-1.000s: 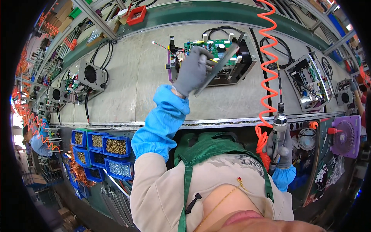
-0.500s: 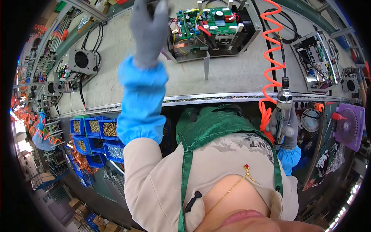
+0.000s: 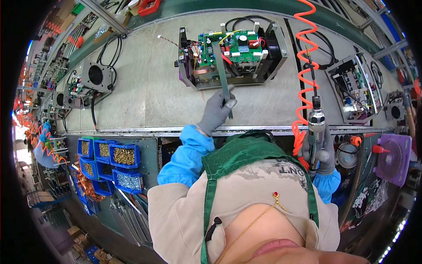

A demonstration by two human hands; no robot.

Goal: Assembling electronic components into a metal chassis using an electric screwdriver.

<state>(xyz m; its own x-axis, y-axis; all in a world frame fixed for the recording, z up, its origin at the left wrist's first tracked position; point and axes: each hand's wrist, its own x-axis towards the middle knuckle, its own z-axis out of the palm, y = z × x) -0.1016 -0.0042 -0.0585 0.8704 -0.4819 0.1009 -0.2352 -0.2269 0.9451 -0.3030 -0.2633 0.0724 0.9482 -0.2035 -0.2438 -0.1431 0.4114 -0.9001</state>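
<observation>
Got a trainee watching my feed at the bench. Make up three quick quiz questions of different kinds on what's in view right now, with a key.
1. Multiple choice: what is in the gloved right hand? A, pliers; B, a power screwdriver; C, a soldering iron.
2. True or false: the blue parts bins are on the person's left.
3. Fill in the colour: the metal strip in the gloved left hand crosses, as seen from the head camera, in front of a ____ circuit board.

Key: 1. B. 2. True. 3. Green.
</observation>
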